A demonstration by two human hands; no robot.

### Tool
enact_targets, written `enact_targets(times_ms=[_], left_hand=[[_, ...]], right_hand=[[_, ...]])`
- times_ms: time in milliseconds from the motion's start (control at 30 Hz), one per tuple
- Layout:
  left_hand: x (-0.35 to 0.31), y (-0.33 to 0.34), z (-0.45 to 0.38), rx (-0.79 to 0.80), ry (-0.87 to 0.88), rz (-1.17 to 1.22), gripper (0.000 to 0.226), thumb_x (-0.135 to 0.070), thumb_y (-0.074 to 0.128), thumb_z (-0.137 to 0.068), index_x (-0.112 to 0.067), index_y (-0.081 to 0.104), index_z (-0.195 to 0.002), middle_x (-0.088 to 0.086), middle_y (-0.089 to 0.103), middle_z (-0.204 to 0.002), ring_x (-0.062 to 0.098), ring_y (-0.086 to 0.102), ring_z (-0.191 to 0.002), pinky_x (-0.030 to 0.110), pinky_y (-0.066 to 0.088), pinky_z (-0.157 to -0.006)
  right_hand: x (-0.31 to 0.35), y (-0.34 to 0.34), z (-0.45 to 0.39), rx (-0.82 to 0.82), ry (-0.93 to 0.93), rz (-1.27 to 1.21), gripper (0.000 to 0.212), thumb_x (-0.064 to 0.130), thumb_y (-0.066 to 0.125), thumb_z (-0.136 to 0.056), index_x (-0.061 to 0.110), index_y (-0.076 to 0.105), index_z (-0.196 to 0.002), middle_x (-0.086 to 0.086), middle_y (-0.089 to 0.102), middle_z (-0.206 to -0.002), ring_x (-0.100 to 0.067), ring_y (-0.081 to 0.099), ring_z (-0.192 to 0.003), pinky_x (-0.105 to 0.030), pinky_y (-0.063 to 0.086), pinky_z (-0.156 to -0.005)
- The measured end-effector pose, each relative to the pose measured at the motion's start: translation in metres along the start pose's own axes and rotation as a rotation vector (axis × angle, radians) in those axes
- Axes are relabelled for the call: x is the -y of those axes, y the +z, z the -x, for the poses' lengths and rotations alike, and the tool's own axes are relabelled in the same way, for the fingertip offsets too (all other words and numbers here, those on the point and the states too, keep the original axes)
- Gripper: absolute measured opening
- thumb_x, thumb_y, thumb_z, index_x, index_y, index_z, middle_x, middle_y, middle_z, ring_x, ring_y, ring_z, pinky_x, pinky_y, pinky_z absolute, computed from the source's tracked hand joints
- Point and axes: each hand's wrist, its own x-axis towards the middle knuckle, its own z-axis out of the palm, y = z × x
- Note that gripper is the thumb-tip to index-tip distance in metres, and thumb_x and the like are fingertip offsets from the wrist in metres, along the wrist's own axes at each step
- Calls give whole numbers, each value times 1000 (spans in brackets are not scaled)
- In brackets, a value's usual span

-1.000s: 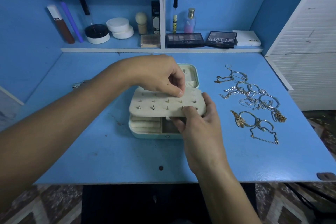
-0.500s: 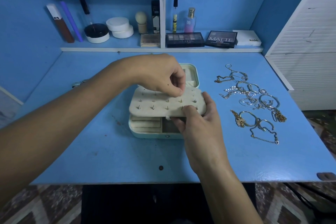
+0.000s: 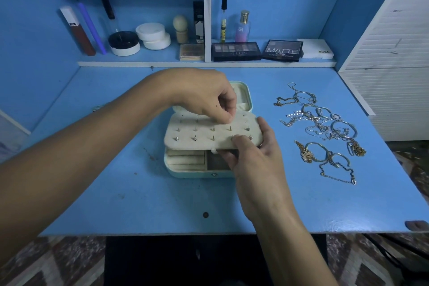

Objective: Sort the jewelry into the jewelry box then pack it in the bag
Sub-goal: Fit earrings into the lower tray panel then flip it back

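The left hand (image 3: 204, 97) pinches a tiny, likely slippery earring at the light stiff panel (image 3: 209, 132); the right hand's (image 3: 253, 158) fingers (image 3: 241, 140) clamp its near edge, the sensible hold.

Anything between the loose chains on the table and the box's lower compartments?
Yes. The earring panel, held by the right hand, covers most of the jewelry box tray; the left hand hovers over it. Jewelry pile lies right.

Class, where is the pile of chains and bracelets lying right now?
The jewelry pile lies on the blue table, right of the jewelry box, untouched.
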Motion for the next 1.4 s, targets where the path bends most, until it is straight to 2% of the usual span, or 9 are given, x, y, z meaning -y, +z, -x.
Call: enact_targets(times_ms=[133, 267, 433, 567, 700, 800, 933, 1167, 1400], left_hand=[[5, 4, 3, -37, 14, 68, 4, -30, 71, -85, -32, 73, -83, -17, 71, -79, 2, 65, -79, 26, 51, -78], [14, 8, 14, -139, 14, 154, 5, -33, 73, -87, -32, 75, -90, -17, 73, -85, -2, 66, -82, 23, 53, -80], [29, 10, 40, -387, 33, 276, 5, -28, 72, -89, -29, 75, -92, -15, 73, -89, 4, 66, -88, 28, 54, -82], [41, 13, 64, -586, 40, 358, 5, -24, 69, -91, -28, 73, -90, -10, 71, -91, 9, 64, -88, 32, 52, -81], [51, 22, 79, -712, 33, 469, 5, -30, 70, -90, -27, 70, -86, -11, 71, -89, -2, 61, -79, 23, 49, -76], [58, 30, 85, -772, 34, 520, 19, -48, 62, -80, -31, 69, -82, -10, 71, -88, 3, 63, -81, 23, 51, -79], [65, 38, 87, -807, 40, 592, 21, -49, 59, -82, -33, 70, -87, -9, 71, -89, 7, 65, -84, 34, 52, -83], [70, 52, 79, -860, 25, 684, 21, -52, 55, -82, -39, 68, -92, -5, 71, -92, 13, 66, -86, 34, 54, -80], [80, 53, 69, -885, -23, 720, 19, -51, 61, -80, -39, 68, -93, -2, 72, -89, 22, 67, -89, 45, 53, -84]], right_hand=[[1, 1, -1, -6, 2, -40, 55, -2, 46, -97, 34, 42, -138, 15, 74, -98, -10, 73, -94, -23, 60, -77], [4, 1, 1, 13, 17, -61, 40, -2, 46, -97, 37, 54, -102, 12, 77, -88, -13, 74, -91, -19, 58, -72], [8, 4, 3, 5, 44, -115, 35, 0, 47, -97, 35, 53, -96, -10, 74, -111, -21, 74, -98, -30, 58, -91], [12, 8, 0, -3, 43, -214, 24, 5, 51, -99, 23, 56, -115, -12, 73, -115, -20, 74, -99, -32, 59, -90], [17, 13, -4, -2, 49, -253, 52, 17, 56, -100, 12, 36, -148, -9, 76, -102, -20, 73, -101, -31, 57, -93], [20, 15, -7, -31, 63, -246, 51, 25, 58, -99, 15, 39, -146, -19, 71, -116, -20, 73, -101, -34, 55, -97], [23, 17, -11, -35, 72, -228, 50, 29, 59, -98, 17, 42, -144, -17, 68, -118, -20, 73, -102, -34, 54, -98], [25, 15, -24, -38, 63, -164, 54, 26, 59, -98, 14, 39, -147, -12, 70, -116, -17, 72, -103, -36, 53, -100], [25, 5, -44, -69, -13, -59, 53, 21, 60, -98, 20, 39, -146, -5, 71, -104, -17, 72, -96, -33, 55, -80]])
